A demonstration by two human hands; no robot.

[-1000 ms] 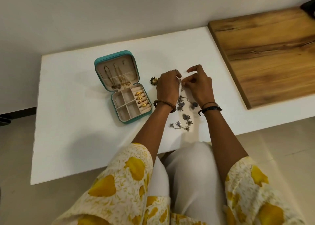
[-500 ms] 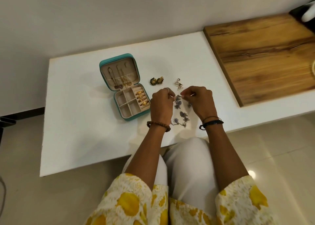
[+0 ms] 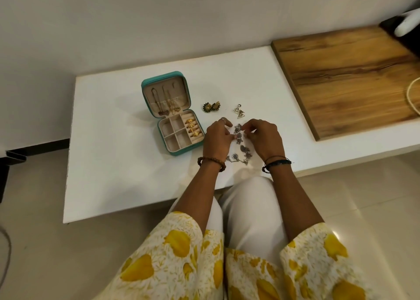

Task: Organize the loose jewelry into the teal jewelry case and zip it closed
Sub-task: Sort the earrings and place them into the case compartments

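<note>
We have only one view, worn on the person's head, looking steeply down and forward at the white table (image 3: 136, 168), near enough to show small jewelry, with the wall toward twelve o'clock.

Open room: bare white table (image 3: 109, 163) at 8 o'clock of the case (image 3: 172, 114).
Obstacles: earrings (image 3: 211, 106) at 3 o'clock of the case; wooden board (image 3: 354, 81) far right.

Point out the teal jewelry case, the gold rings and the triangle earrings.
teal jewelry case (image 3: 162, 79): head view, lid's rim.
gold rings (image 3: 192, 126): head view, middle of row.
triangle earrings (image 3: 239, 112): head view, centre of pair.
</note>
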